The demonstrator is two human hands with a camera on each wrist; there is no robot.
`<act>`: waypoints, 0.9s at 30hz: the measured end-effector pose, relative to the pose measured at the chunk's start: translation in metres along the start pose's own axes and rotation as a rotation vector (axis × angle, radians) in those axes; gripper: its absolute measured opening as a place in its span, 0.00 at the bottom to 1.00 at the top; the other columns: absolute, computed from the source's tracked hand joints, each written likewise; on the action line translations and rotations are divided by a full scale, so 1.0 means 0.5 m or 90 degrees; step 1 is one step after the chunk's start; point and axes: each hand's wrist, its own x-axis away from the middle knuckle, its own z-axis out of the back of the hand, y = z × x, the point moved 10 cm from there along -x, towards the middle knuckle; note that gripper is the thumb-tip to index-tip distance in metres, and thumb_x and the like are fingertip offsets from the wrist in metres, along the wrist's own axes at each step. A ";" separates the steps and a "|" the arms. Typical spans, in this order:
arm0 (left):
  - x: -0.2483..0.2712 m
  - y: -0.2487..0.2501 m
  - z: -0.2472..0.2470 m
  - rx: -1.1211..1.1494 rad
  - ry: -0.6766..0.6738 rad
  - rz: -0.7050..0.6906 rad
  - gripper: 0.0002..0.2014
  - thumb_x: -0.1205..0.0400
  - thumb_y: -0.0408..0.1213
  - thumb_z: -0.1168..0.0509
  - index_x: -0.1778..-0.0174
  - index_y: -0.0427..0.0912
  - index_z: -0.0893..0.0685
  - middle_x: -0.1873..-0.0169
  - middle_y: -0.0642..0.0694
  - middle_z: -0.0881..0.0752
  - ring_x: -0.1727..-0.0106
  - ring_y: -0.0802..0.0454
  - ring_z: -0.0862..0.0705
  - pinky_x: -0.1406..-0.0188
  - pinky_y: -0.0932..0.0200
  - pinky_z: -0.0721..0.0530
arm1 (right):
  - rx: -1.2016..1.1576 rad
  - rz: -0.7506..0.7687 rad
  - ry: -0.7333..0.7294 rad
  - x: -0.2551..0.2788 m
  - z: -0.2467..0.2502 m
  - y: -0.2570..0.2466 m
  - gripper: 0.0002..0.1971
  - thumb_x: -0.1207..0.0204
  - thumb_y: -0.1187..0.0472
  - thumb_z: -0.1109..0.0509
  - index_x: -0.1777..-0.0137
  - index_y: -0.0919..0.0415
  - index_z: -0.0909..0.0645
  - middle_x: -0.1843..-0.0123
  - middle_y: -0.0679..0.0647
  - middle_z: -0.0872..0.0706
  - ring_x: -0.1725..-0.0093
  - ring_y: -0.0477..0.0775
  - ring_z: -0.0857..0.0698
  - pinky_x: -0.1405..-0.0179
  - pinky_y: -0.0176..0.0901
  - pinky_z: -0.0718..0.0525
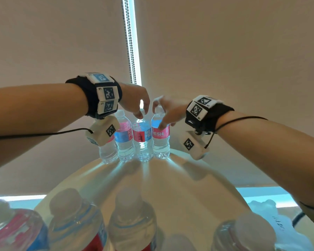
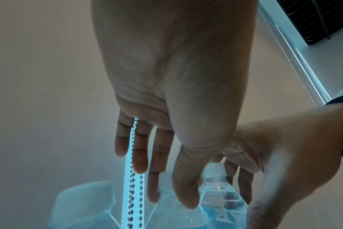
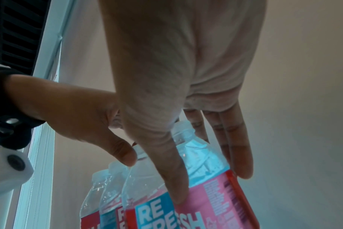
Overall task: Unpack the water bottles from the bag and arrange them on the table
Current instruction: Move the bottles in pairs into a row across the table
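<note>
Arranging step, it seems: right hand [image 1: 170, 113] pinches the clear pink-blue-labelled plastic bottle [image 1: 160, 142], left hand [image 1: 134, 98] hangs loose-fingered; next it should release gently.

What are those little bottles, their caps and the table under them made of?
The bottles look like thin clear plastic: see-through, ribbed and glossy, with printed film labels. Their caps seem to be matte white plastic. The table is smooth, pale and slightly shiny, catching streaks of light. It may be laminate or coated board, but I cannot tell.
</note>
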 end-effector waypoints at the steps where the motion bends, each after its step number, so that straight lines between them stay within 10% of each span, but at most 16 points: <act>1: -0.001 -0.002 0.000 0.004 0.000 0.001 0.14 0.21 0.43 0.26 0.39 0.48 0.12 0.65 0.65 0.26 0.54 0.53 0.22 0.52 0.60 0.28 | -0.001 -0.001 -0.003 0.000 -0.001 0.002 0.33 0.29 0.64 0.16 0.26 0.58 0.26 0.55 0.49 0.24 0.64 0.52 0.14 0.69 0.41 0.11; 19: 0.034 -0.030 0.014 0.071 0.057 0.035 0.29 0.26 0.49 0.23 0.29 0.52 0.21 0.36 0.47 0.16 0.42 0.49 0.19 0.47 0.57 0.26 | 0.046 -0.019 -0.006 0.023 0.001 -0.007 0.39 0.33 0.56 0.13 0.24 0.57 0.27 0.46 0.53 0.16 0.63 0.49 0.15 0.65 0.43 0.11; 27: 0.207 -0.099 0.090 0.091 0.140 0.106 0.26 0.27 0.53 0.24 0.33 0.56 0.19 0.36 0.51 0.16 0.37 0.49 0.18 0.40 0.52 0.23 | 0.147 0.044 0.097 0.116 0.117 -0.105 0.40 0.31 0.43 0.17 0.22 0.52 0.28 0.26 0.57 0.20 0.32 0.60 0.19 0.37 0.51 0.22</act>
